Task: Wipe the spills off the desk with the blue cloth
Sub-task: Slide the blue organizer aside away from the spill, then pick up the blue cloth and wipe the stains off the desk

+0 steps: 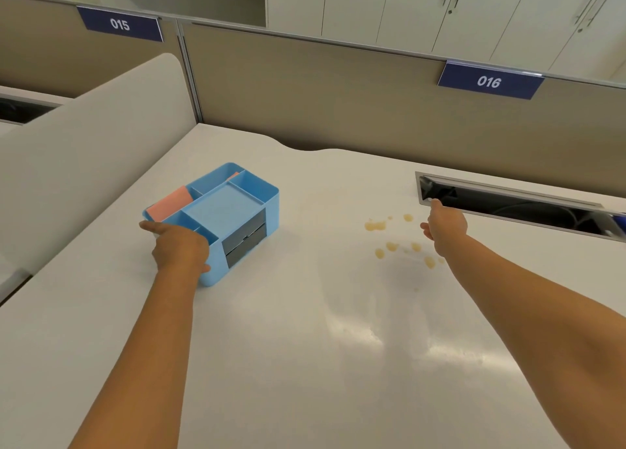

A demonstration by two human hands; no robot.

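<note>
Several tan spills (376,225) dot the white desk (305,330) right of centre. My right hand (443,226) hovers just beyond and to the right of them, fingers relaxed, holding nothing. A blue desk organizer (233,208) stands at the left. My left hand (179,248) grips its near left corner, thumb on the front wall and index finger along the rim. A pink cloth-like piece (169,203) lies in a left compartment. A blue piece (247,178) shows in the back compartment; I cannot tell whether it is the blue cloth.
An open cable tray slot (508,208) is cut into the desk just behind my right hand. Beige partition panels (338,103) with signs 015 and 016 close off the back. A rounded side divider (84,164) borders the desk on the left.
</note>
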